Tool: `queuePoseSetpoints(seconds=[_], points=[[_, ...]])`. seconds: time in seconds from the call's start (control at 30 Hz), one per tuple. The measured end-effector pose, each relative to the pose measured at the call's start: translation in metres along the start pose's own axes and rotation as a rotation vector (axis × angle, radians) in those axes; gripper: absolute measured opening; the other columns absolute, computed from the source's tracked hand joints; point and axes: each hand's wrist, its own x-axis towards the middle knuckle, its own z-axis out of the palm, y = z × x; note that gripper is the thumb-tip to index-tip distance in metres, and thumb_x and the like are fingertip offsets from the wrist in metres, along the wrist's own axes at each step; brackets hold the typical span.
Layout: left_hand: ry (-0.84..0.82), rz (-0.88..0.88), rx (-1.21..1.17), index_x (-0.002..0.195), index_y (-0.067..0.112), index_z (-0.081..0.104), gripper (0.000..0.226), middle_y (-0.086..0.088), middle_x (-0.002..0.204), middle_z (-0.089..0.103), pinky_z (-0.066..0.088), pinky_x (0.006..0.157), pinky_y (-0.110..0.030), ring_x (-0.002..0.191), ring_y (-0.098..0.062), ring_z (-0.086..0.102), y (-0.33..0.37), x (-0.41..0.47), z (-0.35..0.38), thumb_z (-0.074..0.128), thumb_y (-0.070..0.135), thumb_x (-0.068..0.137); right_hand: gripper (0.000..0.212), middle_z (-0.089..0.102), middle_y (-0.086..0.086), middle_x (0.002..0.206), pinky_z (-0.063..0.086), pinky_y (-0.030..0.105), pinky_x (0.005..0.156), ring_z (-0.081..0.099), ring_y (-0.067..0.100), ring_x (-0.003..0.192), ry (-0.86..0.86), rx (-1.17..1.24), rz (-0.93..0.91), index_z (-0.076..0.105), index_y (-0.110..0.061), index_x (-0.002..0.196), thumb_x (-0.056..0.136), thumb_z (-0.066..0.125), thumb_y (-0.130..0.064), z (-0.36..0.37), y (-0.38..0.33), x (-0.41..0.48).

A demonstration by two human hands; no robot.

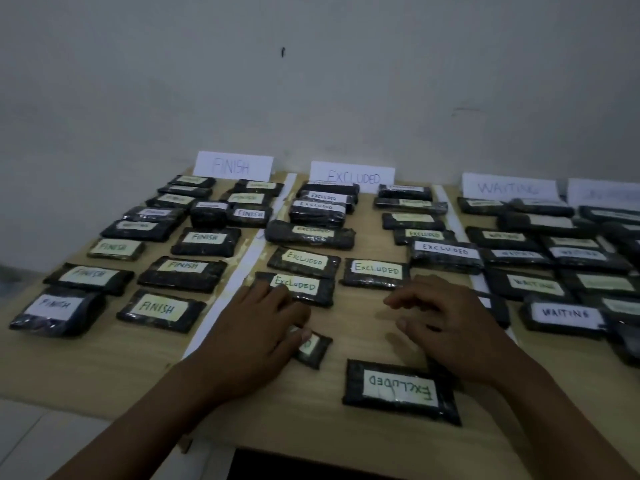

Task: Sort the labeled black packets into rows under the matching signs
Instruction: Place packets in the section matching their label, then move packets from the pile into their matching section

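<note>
left hand [256, 327] flat on half-hidden packet [313, 346], centre frame, in column below excluded sign [352, 176], grip apart. right hand [446, 327] grip slack, empty, just above upside-down excluded packet [401, 393], lower centre of bench [360, 337].

Black packets [401, 392] bear white labels [398, 384]; signs [352, 176] white.

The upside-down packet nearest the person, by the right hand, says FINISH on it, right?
Not quite. The head view shows that the upside-down packet by the right hand says EXCLUDED, not FINISH. It is the nearest one, and its label does read upside down.
</note>
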Motion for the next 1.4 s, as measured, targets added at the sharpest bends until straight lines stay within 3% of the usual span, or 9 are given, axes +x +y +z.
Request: queuePoseSetpoints(seconds=[0.33, 0.63, 0.73, 0.9, 1.0, 1.13, 1.23, 1.33, 1.4], points=[[0.111, -0.138, -0.004, 0.09, 0.033, 0.052, 0.028, 0.014, 0.089, 0.044, 0.037, 0.074, -0.034, 0.088, -0.012, 0.042, -0.002, 0.011, 0.013, 0.031, 0.051, 0.092, 0.02, 0.06, -0.017, 0.09, 0.043, 0.021, 0.073, 0.055, 0.008, 0.091, -0.069, -0.007, -0.034, 0.065, -0.032, 0.094, 0.074, 0.063, -0.032, 0.001, -0.005, -0.018], [0.167, -0.134, -0.071, 0.086, 0.033, 0.055, 0.023, 0.016, 0.088, 0.047, 0.038, 0.071, -0.033, 0.085, -0.01, 0.045, -0.005, 0.009, 0.015, 0.038, 0.048, 0.089, 0.067, 0.045, -0.025, 0.106, 0.04, 0.026, 0.089, 0.041, -0.001, 0.101, -0.209, -0.198, 0.015, 0.041, -0.047, 0.131, 0.071, 0.07, -0.041, 0.017, -0.03, -0.044], [0.176, -0.125, -0.103, 0.086, 0.033, 0.055, 0.023, 0.016, 0.087, 0.048, 0.039, 0.071, -0.034, 0.085, -0.01, 0.045, -0.005, 0.009, 0.015, 0.038, 0.048, 0.088, 0.078, 0.045, -0.028, 0.112, 0.049, 0.016, 0.078, 0.049, -0.004, 0.103, -0.097, -0.005, 0.155, 0.038, -0.052, 0.131, 0.069, 0.078, -0.025, 0.012, -0.038, -0.026], [0.175, -0.126, -0.113, 0.085, 0.034, 0.054, 0.021, 0.015, 0.087, 0.047, 0.039, 0.07, -0.034, 0.084, -0.011, 0.045, -0.006, 0.008, 0.014, 0.041, 0.049, 0.085, 0.027, 0.067, -0.018, 0.088, 0.048, 0.016, 0.066, 0.063, -0.009, 0.079, 0.256, 0.578, 0.414, 0.064, -0.033, 0.098, 0.084, 0.067, -0.011, 0.003, -0.041, 0.007], [0.178, -0.128, -0.1, 0.086, 0.032, 0.055, 0.022, 0.014, 0.087, 0.047, 0.041, 0.069, -0.034, 0.084, -0.011, 0.045, -0.005, 0.009, 0.015, 0.042, 0.05, 0.085, 0.02, 0.07, -0.011, 0.079, 0.052, 0.023, 0.059, 0.067, 0.002, 0.071, 0.354, 0.777, 0.482, 0.069, -0.025, 0.088, 0.088, 0.059, -0.008, 0.005, -0.04, 0.016], [0.185, -0.134, -0.092, 0.084, 0.032, 0.054, 0.021, 0.014, 0.087, 0.045, 0.04, 0.069, -0.032, 0.085, -0.01, 0.043, -0.005, 0.009, 0.015, 0.043, 0.05, 0.085, 0.029, 0.068, 0.007, 0.081, 0.054, 0.03, 0.055, 0.068, 0.02, 0.075, 0.326, 0.624, 0.439, 0.06, -0.014, 0.091, 0.071, 0.078, -0.002, 0.016, -0.031, 0.015], [0.195, -0.134, -0.1, 0.083, 0.032, 0.054, 0.021, 0.014, 0.086, 0.045, 0.04, 0.068, -0.032, 0.084, -0.01, 0.043, -0.004, 0.009, 0.014, 0.043, 0.05, 0.084, 0.055, 0.069, -0.006, 0.087, 0.06, 0.037, 0.064, 0.07, 0.019, 0.082, 0.312, 0.552, 0.426, 0.053, -0.02, 0.096, 0.057, 0.088, -0.005, 0.022, -0.028, 0.012], [0.192, -0.131, -0.097, 0.082, 0.032, 0.054, 0.021, 0.014, 0.085, 0.045, 0.041, 0.069, -0.033, 0.085, -0.01, 0.043, -0.004, 0.009, 0.015, 0.044, 0.049, 0.084, 0.069, 0.063, -0.015, 0.097, 0.057, 0.03, 0.074, 0.065, 0.006, 0.089, 0.312, 0.296, 0.36, 0.051, -0.04, 0.113, 0.059, 0.09, -0.022, 0.025, -0.025, 0.009], [0.195, -0.132, -0.102, 0.081, 0.031, 0.054, 0.021, 0.014, 0.085, 0.046, 0.042, 0.069, -0.034, 0.085, -0.011, 0.044, -0.005, 0.009, 0.016, 0.044, 0.049, 0.084, 0.062, 0.061, -0.016, 0.097, 0.053, 0.029, 0.074, 0.06, 0.002, 0.088, 0.295, 0.057, 0.332, 0.05, -0.041, 0.113, 0.061, 0.085, -0.044, 0.026, -0.023, 0.009]])
